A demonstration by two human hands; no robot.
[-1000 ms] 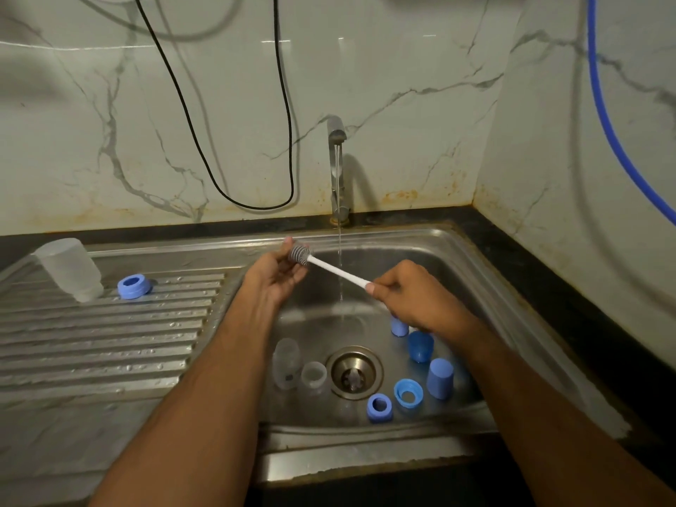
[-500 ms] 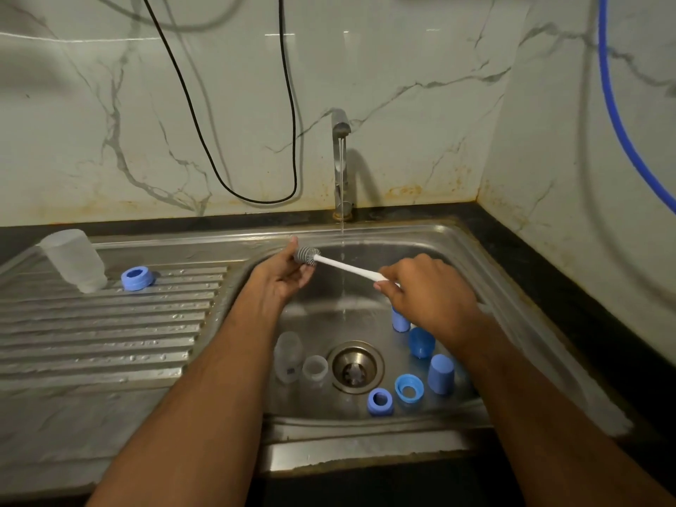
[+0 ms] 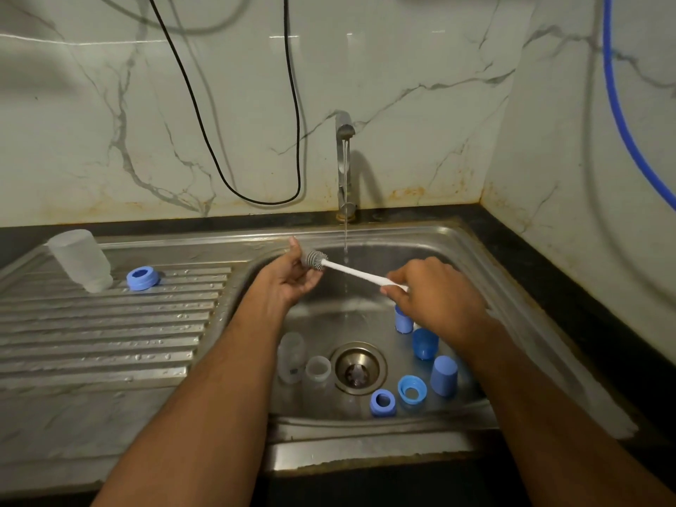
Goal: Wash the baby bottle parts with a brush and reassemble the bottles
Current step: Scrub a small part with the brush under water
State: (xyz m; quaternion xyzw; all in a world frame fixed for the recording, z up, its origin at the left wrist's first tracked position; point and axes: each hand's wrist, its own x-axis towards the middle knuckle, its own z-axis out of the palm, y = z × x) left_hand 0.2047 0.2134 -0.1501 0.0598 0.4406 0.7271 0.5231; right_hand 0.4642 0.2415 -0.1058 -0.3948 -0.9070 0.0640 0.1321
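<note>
My left hand [image 3: 289, 276] is raised over the sink basin, thumb and fingers curled round the grey head of the bottle brush [image 3: 353, 271]. Whether a small part also lies in that palm is hidden. My right hand [image 3: 439, 298] grips the brush's white handle at its far end. On the basin floor lie a clear bottle [image 3: 290, 356], a clear ring [image 3: 318, 367], three blue caps [image 3: 443, 375] and two blue rings [image 3: 412, 388]. On the drainboard stand an upturned clear bottle [image 3: 80, 259] and a blue ring [image 3: 142, 278].
The tap [image 3: 345, 162] runs a thin stream into the steel sink [image 3: 472, 258], just right of the brush head. The drain [image 3: 358, 367] sits mid-basin. A ribbed drainboard [image 3: 109, 334] lies to the left. A black cable and a blue hose hang on the marble walls.
Almost nothing: the brush head stays in my left hand, my right hand keeps the handle, and the view has drifted slightly.
</note>
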